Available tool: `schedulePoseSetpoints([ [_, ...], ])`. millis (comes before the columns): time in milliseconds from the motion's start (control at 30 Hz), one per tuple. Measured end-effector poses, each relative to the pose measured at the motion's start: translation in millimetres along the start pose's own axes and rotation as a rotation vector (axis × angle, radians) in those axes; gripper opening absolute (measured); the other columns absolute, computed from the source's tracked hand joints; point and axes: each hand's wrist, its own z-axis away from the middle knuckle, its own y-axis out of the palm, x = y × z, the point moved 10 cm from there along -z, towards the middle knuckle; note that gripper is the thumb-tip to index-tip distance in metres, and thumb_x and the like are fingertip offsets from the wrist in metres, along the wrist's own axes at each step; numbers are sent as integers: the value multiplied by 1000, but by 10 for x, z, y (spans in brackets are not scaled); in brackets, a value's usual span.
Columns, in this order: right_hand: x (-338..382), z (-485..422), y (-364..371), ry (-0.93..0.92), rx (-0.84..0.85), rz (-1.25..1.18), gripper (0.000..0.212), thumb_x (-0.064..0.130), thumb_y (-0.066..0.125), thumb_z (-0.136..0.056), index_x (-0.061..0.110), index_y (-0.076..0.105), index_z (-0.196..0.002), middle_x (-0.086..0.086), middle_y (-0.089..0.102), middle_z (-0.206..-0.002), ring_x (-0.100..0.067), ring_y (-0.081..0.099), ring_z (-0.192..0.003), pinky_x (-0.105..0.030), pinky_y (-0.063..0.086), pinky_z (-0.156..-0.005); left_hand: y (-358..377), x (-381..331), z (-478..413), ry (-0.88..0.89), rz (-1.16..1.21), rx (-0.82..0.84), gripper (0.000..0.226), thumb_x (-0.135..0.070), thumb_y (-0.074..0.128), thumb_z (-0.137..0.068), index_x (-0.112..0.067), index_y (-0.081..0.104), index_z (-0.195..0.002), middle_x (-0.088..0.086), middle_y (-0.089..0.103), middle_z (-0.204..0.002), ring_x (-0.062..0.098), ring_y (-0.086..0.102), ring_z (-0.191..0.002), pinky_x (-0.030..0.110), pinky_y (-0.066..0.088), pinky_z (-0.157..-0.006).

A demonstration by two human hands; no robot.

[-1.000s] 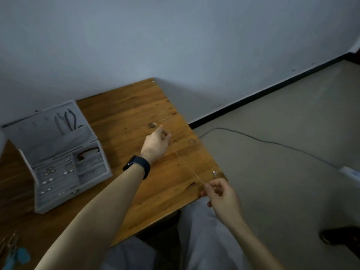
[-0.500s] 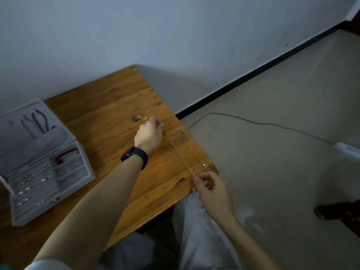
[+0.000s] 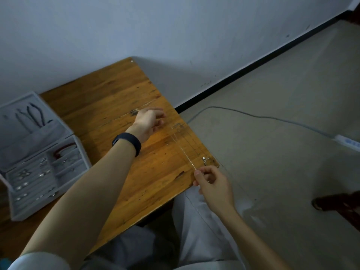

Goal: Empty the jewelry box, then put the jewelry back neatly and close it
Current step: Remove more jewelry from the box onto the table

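A thin silver chain (image 3: pixel 185 154) lies stretched along the right side of the wooden table (image 3: pixel 116 98). My right hand (image 3: pixel 212 184) pinches its near end at the table's front right corner. My left hand (image 3: pixel 150 121), with a black wristband, hovers by the chain's far end with fingers loosely curled; whether it holds the chain is unclear. A small silver ring (image 3: pixel 205 160) lies by the corner. The grey jewelry box (image 3: pixel 39 152) stands open at the left, with earrings, rings and a red bracelet inside and necklaces hanging in its lid.
The table's right edge drops to a beige floor where a grey cable (image 3: pixel 272 117) runs to a white power strip (image 3: pixel 348 142). A dark shoe (image 3: pixel 335 203) sits at the far right. My lap is under the table's front corner.
The view has swung right, so the box has slid toward the left edge. The chain now lies lower on the table between my hands, and my left fingers have loosened.
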Motion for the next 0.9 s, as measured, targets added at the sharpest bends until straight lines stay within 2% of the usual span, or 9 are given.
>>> schedulePoseSetpoints([
  [100, -3, 12, -19, -1, -14, -3, 4, 35, 66, -94, 32, 67, -91, 8, 73, -75, -8, 68, -68, -43, 60, -74, 15, -57, -21, 89, -312, 28, 23, -7, 65, -94, -11, 63, -116, 8, 71, -99, 12, 58, -63, 26, 47, -56],
  [233, -17, 27, -40, -7, -33, 18, 5, 35, 65, -95, 33, 67, -91, 9, 72, -75, -8, 67, -68, -40, 60, -71, 71, -124, -51, 210, -593, 48, 14, -10, 68, -94, -18, 67, -106, 0, 72, -101, 11, 67, -83, 22, 52, -65],
  [333, -29, 27, -30, -9, -36, 26, 3, 37, 65, -93, 35, 66, -91, 8, 71, -77, -8, 67, -70, -37, 60, -69, 64, -115, -82, 229, -628, 53, 14, -10, 71, -92, -21, 67, -98, 1, 73, -100, 14, 69, -92, 24, 54, -69],
  [433, -80, 10, -30, 14, -52, 34, 6, 41, 67, -91, 36, 63, -92, 8, 71, -76, -8, 67, -69, -39, 60, -70, 80, -87, -78, 236, -598, 101, 18, -7, 72, -90, -21, 66, -100, 1, 74, -102, 14, 70, -95, 25, 54, -73],
  [533, -130, 1, -39, 31, -66, 30, 11, 43, 68, -90, 35, 60, -92, 7, 71, -74, -11, 68, -69, -43, 60, -70, 97, -88, -53, 299, -765, 131, 20, -9, 73, -89, -21, 67, -104, -6, 72, -102, 5, 67, -96, 17, 50, -75],
  [600, -124, 8, -40, 27, -65, 40, 12, 42, 67, -91, 35, 59, -91, 6, 71, -73, -12, 67, -67, -40, 59, -68, 133, -116, -13, 363, -886, 150, 18, -10, 72, -90, -22, 67, -103, -8, 69, -99, 1, 64, -93, 13, 47, -73],
  [667, -116, 14, -40, 19, -67, 42, 11, 41, 67, -91, 34, 59, -91, 5, 70, -73, -12, 67, -66, -37, 57, -66, 189, -156, 42, 447, -1004, 172, 16, -12, 72, -91, -22, 67, -102, -9, 68, -99, 4, 64, -94, 16, 50, -78],
  [767, -114, 12, -21, 20, -67, 68, 11, 42, 67, -91, 35, 58, -92, 5, 70, -74, -10, 66, -66, -35, 57, -64, 238, -186, 91, 541, -1149, 164, 9, -24, 69, -94, -25, 66, -103, -7, 67, -101, 12, 64, -97, 28, 55, -86],
  [900, -88, 12, -4, 16, -66, 81, 11, 42, 66, -91, 36, 58, -93, 6, 70, -76, -7, 66, -67, -33, 58, -64, 288, -192, 153, 597, -1365, 108, 24, -48, 66, -92, -30, 66, -108, -8, 61, -105, 14, 61, -93, 35, 57, -77],
])
